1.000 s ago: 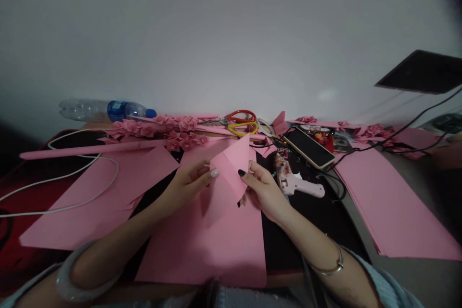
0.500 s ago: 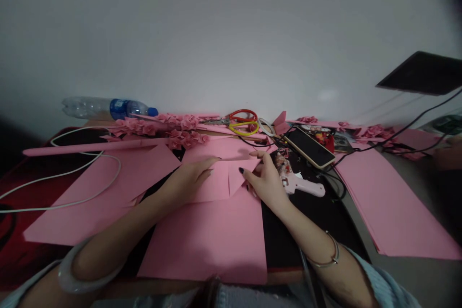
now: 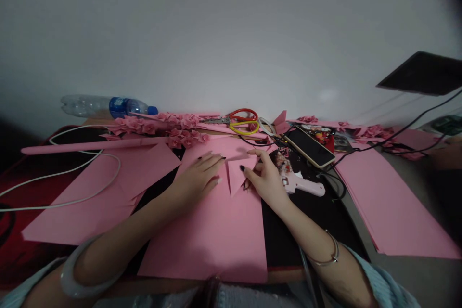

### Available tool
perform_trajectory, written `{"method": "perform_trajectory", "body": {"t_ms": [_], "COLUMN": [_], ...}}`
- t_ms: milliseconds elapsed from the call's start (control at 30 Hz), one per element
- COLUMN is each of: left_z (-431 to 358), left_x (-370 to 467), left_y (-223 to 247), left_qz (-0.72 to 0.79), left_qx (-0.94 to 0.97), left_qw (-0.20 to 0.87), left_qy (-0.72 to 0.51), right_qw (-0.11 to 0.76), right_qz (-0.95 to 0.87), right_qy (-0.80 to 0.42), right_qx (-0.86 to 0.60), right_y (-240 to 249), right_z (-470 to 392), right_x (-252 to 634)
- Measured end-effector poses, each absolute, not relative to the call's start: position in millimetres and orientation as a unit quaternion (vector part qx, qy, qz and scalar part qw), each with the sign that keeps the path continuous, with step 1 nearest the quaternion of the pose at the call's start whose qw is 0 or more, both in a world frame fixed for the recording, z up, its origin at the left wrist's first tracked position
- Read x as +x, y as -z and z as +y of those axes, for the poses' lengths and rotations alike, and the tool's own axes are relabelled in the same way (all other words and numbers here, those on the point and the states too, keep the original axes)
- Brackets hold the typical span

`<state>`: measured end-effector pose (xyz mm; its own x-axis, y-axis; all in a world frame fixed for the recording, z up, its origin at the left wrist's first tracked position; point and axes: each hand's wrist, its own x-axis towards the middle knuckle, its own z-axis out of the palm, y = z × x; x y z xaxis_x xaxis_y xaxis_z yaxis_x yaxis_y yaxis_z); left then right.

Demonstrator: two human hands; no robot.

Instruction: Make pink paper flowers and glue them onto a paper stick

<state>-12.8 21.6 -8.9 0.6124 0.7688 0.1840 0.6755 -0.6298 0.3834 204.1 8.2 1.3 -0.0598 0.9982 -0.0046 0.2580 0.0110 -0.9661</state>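
My left hand [image 3: 198,178] lies flat, palm down, on a large pink paper sheet [image 3: 212,245], its fingers stretched out to the right. In my right hand [image 3: 266,177] a small folded piece of pink paper [image 3: 235,176] is pinched between thumb and fingers. That piece has a straight left edge and narrows to a point at the bottom, near my left fingertips. Its right part is hidden behind my right fingers. To the right of that hand lies a pale pink glue gun [image 3: 306,186].
Scissors with red and yellow handles [image 3: 244,127], pink paper flowers [image 3: 184,137] and a plastic bottle [image 3: 86,105] line the wall. A phone [image 3: 312,147] and black cables sit at right. Pink sheets lie at left [image 3: 83,216] and right [image 3: 393,202]. A white cable [image 3: 83,197] loops at left.
My left fingers have let go of the folded paper's left part and now lie stretched out flat. That left part no longer shows; my right hand has hardly moved.
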Motion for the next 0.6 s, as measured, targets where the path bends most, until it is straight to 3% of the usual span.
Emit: {"method": "perform_trajectory", "body": {"t_ms": [167, 467, 600], "left_z": [19, 20, 20], "left_x": [-11, -12, -12], "left_y": [13, -2, -2], "left_qz": [0.426, 0.401, 0.406], "left_qx": [0.881, 0.797, 0.737], "left_qw": [0.163, 0.317, 0.416], "left_qy": [-0.125, -0.322, -0.346], "right_qw": [0.434, 0.490, 0.490], "right_qz": [-0.553, -0.487, -0.474], "right_qy": [-0.468, -0.566, -0.588], "right_qx": [-0.536, -0.451, -0.436], "right_y": [-1, -9, -10], "right_z": [10, 9, 8], "right_x": [204, 198, 198]}}
